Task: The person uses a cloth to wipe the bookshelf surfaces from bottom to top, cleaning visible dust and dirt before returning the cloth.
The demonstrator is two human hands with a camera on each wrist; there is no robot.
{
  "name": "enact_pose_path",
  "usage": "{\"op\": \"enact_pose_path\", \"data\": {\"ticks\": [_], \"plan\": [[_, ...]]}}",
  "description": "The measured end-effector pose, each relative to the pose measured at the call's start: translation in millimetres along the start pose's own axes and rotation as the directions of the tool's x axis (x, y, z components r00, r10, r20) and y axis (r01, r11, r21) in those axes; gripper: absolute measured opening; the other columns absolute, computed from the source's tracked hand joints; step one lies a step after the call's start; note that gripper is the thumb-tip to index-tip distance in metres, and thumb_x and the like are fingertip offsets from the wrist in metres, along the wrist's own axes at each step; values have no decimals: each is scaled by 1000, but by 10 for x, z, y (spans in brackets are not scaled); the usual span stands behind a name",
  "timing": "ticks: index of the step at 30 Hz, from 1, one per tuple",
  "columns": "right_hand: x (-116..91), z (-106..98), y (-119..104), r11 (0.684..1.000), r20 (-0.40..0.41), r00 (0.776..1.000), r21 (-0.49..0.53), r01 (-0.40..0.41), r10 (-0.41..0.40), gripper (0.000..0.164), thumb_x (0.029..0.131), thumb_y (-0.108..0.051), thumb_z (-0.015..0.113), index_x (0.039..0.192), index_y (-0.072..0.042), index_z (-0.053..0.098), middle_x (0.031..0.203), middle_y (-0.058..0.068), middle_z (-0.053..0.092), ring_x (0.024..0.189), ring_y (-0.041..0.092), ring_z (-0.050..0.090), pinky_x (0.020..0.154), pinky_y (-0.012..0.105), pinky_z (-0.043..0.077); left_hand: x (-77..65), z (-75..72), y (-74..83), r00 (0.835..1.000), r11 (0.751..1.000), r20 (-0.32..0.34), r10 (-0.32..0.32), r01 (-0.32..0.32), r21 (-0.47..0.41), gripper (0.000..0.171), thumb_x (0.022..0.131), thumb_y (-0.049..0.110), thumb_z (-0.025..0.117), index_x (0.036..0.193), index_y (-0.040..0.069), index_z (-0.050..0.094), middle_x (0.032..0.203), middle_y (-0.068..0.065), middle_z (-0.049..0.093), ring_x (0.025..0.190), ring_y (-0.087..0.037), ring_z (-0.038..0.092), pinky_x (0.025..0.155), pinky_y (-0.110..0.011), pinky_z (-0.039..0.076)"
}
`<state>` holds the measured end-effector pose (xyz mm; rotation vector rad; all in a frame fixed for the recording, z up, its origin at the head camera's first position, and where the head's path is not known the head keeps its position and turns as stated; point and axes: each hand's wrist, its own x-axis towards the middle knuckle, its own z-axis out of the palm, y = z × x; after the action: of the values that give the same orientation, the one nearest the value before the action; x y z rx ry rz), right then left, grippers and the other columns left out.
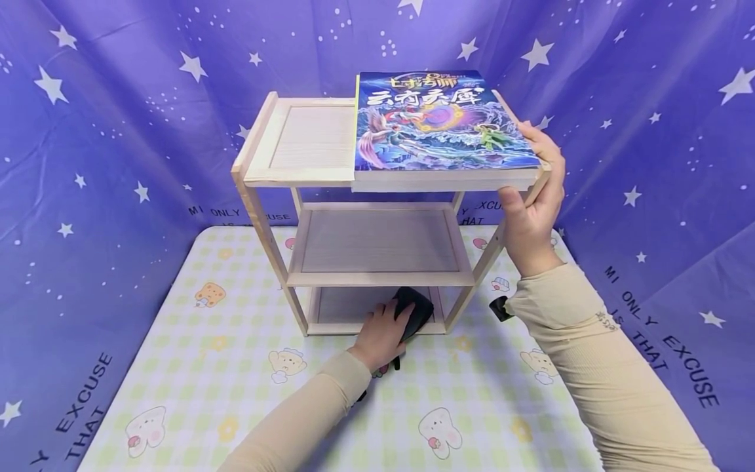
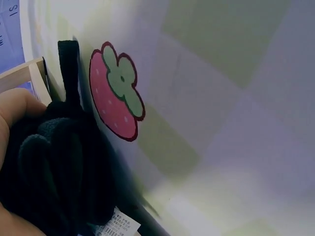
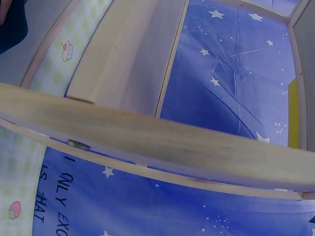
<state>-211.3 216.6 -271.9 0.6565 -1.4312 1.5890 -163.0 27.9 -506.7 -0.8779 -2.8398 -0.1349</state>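
Note:
A pale wooden three-tier shelf point(image 1: 380, 239) stands on the table. Low down at the bottom tier, my left hand point(image 1: 380, 333) grips a dark folded cloth point(image 1: 415, 313). A hanging loop point(image 2: 70, 73) and a white printed label point(image 2: 119, 224) show on this cloth in the left wrist view. My right hand point(image 1: 535, 203) holds the shelf's upper right side, thumb at the front and fingers round the outside, beside a book point(image 1: 442, 124) with a blue illustrated cover. The book lies flat on the right part of the top tier. In the right wrist view a wooden rail point(image 3: 162, 140) crosses close to the camera.
A checked tablecloth point(image 1: 236, 406) with cartoon prints covers the table. Purple star-printed curtains point(image 1: 130, 111) hang behind and on both sides. The shelf's left post point(image 1: 262, 242) and middle tier's front edge point(image 1: 377, 279) stand close above my left hand.

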Motion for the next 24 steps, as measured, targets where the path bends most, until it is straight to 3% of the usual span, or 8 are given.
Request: {"op": "enact_pose_path", "data": {"ticks": [8, 17, 24], "plan": [[-6, -5, 5, 1000, 7, 1000, -2, -3, 3, 86, 67, -64, 81, 118, -2, 50, 137, 6, 52, 144, 30, 35, 120, 43, 27, -38, 12, 23, 999, 1000, 19, 27, -27, -10, 73, 85, 39, 75, 149, 22, 44, 142, -14, 52, 122, -33, 55, 90, -46, 51], [8, 11, -12, 1000, 3, 1000, 31, 0, 0, 85, 66, -61, 83, 116, -1, 50, 135, 4, 53, 142, 31, 34, 119, 42, 31, -39, 29, 63, 989, 981, 25, 143, -145, 127, 72, 88, 45, 71, 151, 41, 37, 147, -4, 49, 125, -27, 54, 90, -43, 52], [11, 22, -9, 999, -1, 1000, 38, 3, -3, 84, 66, -61, 83, 116, -1, 50, 135, 3, 54, 142, 31, 35, 119, 43, 30, -35, 56, 55, 989, 981, 26, 148, -150, 123, 69, 87, 42, 72, 148, 46, 39, 148, -1, 48, 127, -27, 53, 91, -44, 51]]}}
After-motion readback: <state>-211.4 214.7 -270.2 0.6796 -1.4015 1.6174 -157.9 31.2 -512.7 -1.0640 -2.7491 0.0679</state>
